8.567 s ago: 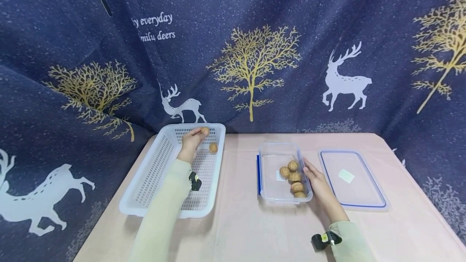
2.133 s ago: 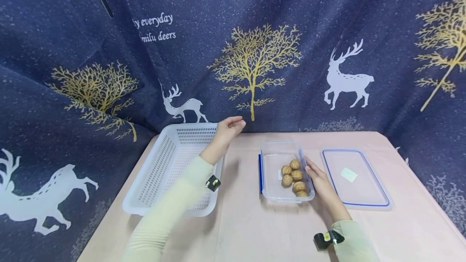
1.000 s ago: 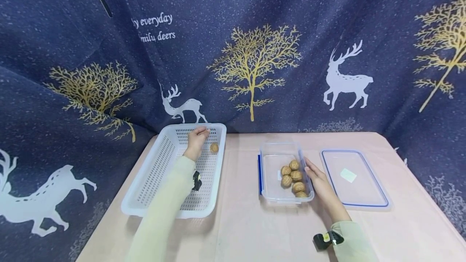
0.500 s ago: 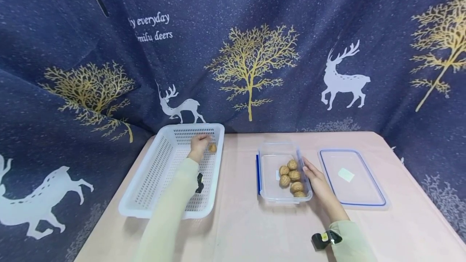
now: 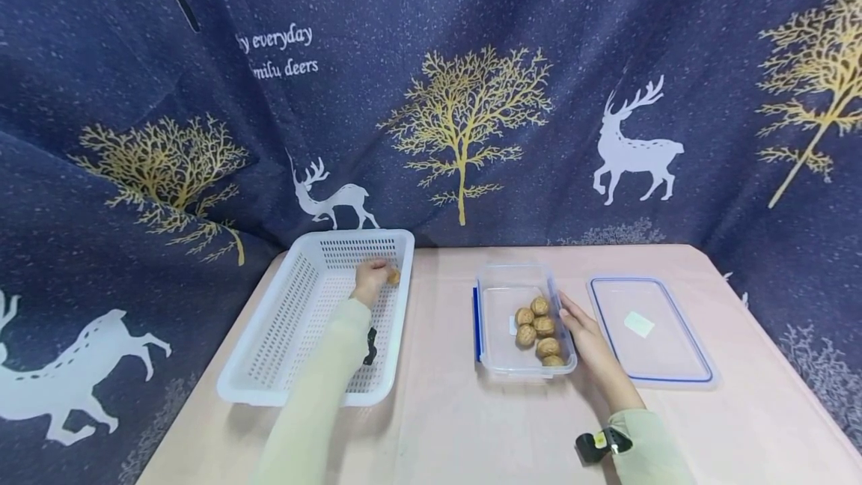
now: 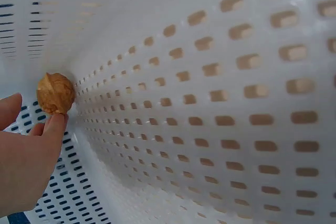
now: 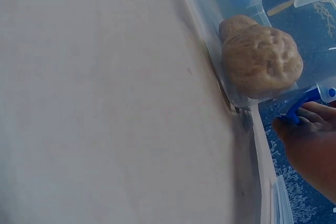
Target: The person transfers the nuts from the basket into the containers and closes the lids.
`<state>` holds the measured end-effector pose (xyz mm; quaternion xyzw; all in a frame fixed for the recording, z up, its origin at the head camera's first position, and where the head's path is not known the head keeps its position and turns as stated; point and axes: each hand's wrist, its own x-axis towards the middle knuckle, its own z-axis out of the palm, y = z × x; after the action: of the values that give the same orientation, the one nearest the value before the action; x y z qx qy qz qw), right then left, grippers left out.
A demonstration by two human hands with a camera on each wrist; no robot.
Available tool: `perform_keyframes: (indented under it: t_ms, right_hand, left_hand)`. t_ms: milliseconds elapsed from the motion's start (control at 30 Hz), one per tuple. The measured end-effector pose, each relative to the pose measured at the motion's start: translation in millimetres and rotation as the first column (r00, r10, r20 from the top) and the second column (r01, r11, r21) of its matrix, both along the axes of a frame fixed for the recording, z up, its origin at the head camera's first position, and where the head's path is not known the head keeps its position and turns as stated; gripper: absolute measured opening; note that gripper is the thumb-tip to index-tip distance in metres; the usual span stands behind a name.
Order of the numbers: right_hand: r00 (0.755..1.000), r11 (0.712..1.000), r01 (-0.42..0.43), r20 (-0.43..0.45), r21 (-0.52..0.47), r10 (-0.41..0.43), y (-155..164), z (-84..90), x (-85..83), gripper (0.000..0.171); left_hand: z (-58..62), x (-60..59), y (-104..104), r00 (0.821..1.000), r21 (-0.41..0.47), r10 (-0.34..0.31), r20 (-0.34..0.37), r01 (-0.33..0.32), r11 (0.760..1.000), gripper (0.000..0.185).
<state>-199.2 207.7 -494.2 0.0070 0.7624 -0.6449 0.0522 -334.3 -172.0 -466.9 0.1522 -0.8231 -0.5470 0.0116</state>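
In the head view, my left hand [image 5: 371, 280] reaches into the white perforated basket [image 5: 229, 384] at a walnut [image 5: 393, 276] near its right wall. The left wrist view shows a fingertip touching the underside of that walnut [image 6: 55, 93], with the thumb apart from it. My right hand [image 5: 594, 346] rests its extended fingers against the right outer wall of a clear plastic container [image 5: 498, 365]. Several walnuts [image 5: 544, 325] lie inside the container, mostly along its right side. Next to the right fingers, a blue-edged latch [image 7: 304, 100] hangs unfastened in the right wrist view.
A clear lid [image 5: 673, 361] with a blue seal and a pale label lies right of the container. The pink tabletop [image 5: 444, 425] extends between basket and container. A dark blue cloth [image 5: 431, 6] printed with trees and deer hangs behind.
The left hand has come back from beyond the basket's right rim and down to the walnut. The container holds one more walnut than 8.6 seconds ago. The right hand stays in place.
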Motion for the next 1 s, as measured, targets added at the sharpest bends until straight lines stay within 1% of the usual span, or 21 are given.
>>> perform_keyframes:
  t_ms: [167, 400, 700, 833, 1000]
  right_hand:
    - [1.0, 1.0, 0.002, -0.001, -0.002, -0.002, -0.3, 0.3, 0.4, 0.053]
    - [1.0, 1.0, 0.005, -0.015, 0.0, -0.005, 0.5, -0.9, 0.5, 0.052]
    - [1.0, 1.0, -0.002, -0.016, -0.017, 0.002, -0.6, -0.3, 0.2, 0.052]
    - [1.0, 1.0, 0.0, -0.014, -0.013, 0.0, -1.1, 0.4, 0.4, 0.052]
    - [1.0, 1.0, -0.001, -0.009, 0.0, 0.001, -0.5, 1.1, 1.2, 0.053]
  left_hand:
    - [-3.7, 3.7, -0.9, 1.0, -0.048, -0.005, 0.015, 0.005, 0.999, 0.042]
    - [-4.0, 7.8, -1.7, 0.998, -0.071, -0.02, 0.066, 0.025, 0.997, 0.047]
    - [-3.3, 7.8, -0.4, 0.998, -0.089, 0.004, 0.056, 0.001, 0.996, 0.041]
    - [-2.8, 9.4, -2.2, 0.999, -0.065, 0.015, 0.038, -0.013, 0.998, 0.038]
    - [-2.2, 9.2, -6.9, 0.999, -0.033, 0.023, 0.023, -0.022, 0.999, 0.039]
